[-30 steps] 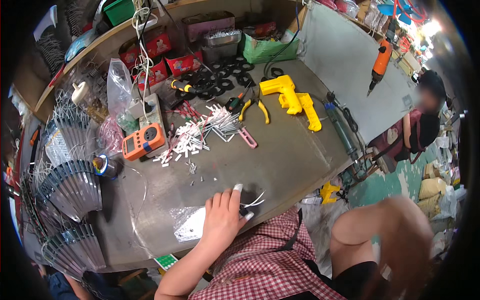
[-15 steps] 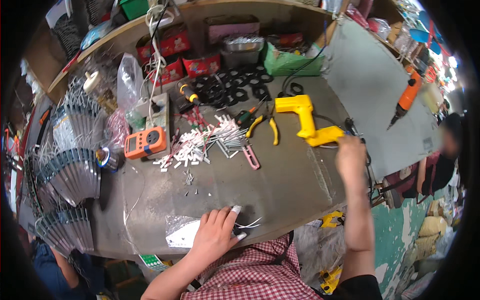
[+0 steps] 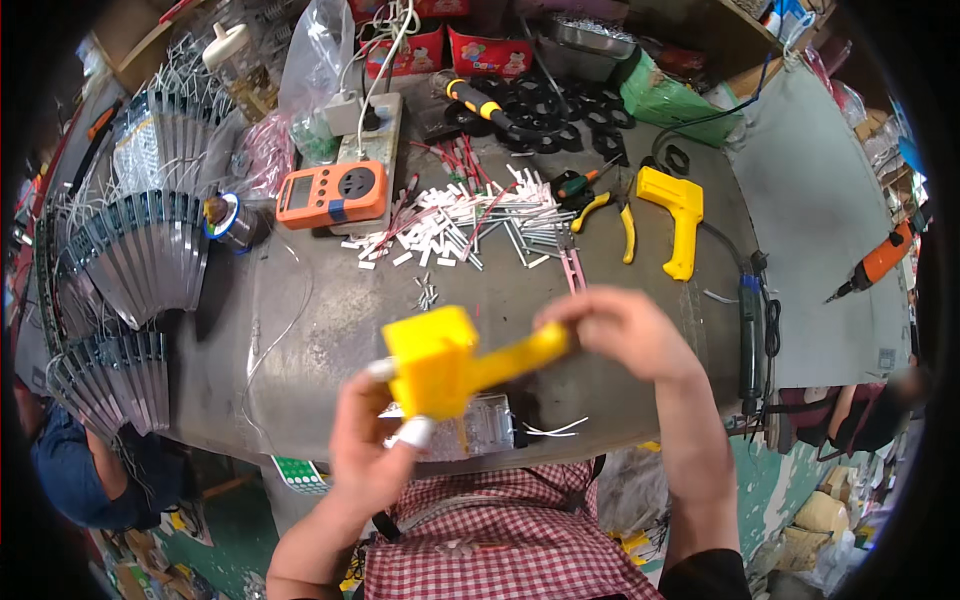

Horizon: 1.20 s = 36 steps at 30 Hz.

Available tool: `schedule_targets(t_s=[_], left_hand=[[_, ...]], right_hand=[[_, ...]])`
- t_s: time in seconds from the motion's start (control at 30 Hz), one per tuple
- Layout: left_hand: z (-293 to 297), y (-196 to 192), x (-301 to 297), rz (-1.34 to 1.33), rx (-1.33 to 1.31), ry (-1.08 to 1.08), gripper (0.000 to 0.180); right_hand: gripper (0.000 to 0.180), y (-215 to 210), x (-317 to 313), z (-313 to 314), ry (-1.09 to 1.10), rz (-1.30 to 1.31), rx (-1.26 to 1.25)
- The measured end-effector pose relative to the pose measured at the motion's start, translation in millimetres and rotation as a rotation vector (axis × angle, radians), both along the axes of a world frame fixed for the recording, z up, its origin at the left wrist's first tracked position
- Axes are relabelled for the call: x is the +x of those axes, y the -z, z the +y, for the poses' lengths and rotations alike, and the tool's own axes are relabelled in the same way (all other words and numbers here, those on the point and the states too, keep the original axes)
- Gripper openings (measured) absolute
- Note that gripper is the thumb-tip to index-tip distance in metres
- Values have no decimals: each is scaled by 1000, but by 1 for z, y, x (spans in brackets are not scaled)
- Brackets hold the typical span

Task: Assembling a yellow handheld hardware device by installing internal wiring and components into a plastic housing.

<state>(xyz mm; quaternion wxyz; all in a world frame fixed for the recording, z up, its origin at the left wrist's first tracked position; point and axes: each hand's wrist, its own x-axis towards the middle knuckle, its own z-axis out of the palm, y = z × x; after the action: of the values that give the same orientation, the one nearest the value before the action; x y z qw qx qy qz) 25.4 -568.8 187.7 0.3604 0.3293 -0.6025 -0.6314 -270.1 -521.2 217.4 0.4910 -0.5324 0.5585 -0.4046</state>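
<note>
Two hands are up over the near edge of your workbench (image 3: pixel 330 330), and both are on one yellow gun-shaped tool (image 3: pixel 455 362). Your left hand (image 3: pixel 375 455) grips its blocky head from below, with fingers curled round it and white fingertip covers showing. Your right hand (image 3: pixel 625 330) pinches the end of its handle with the fingers closed. The tool is held clear of the bench, handle pointing to your right.

Directly beneath it, a clear plastic tray (image 3: pixel 480 425) lies at the bench edge, its contents too blurred to identify. A second yellow gun-shaped tool (image 3: pixel 678 210) rests at the far right of the bench, just beside yellow-handled pliers (image 3: pixel 612 212).

At mid-bench, a heap of short white sleeves and red wires (image 3: pixel 470 220) is spread out. To its left sits an orange rectangular meter (image 3: pixel 330 195), which carries a grey screen and a round socket face. A solder reel (image 3: pixel 232 220) stands near it.

Packages at the back: two red boxes (image 3: pixel 455 50) with white printed panels, a clear plastic bag (image 3: pixel 318 70), and a green bag (image 3: pixel 675 100) to the right. A green-and-white label (image 3: pixel 300 472) hangs at the front edge of the bench. Fanned stacks of grey metal strips (image 3: pixel 130 270) fill your left side.
</note>
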Motion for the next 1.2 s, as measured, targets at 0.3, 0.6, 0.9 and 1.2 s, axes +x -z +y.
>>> schedule_targets(t_s=[0.3,0.6,0.9,1.2], left_hand=[[-10,6,61,238,294,-481,50],[-23,12,60,393,332,-564,48],[-25,13,54,452,332,-428,51],[-20,3,18,337,496,-369,53]], right_hand=[[3,60,-3,-133,58,1224,-594],[8,17,-9,-129,39,1633,-248],[22,48,32,-124,168,1143,-84],[14,-19,7,-80,155,1505,-181]])
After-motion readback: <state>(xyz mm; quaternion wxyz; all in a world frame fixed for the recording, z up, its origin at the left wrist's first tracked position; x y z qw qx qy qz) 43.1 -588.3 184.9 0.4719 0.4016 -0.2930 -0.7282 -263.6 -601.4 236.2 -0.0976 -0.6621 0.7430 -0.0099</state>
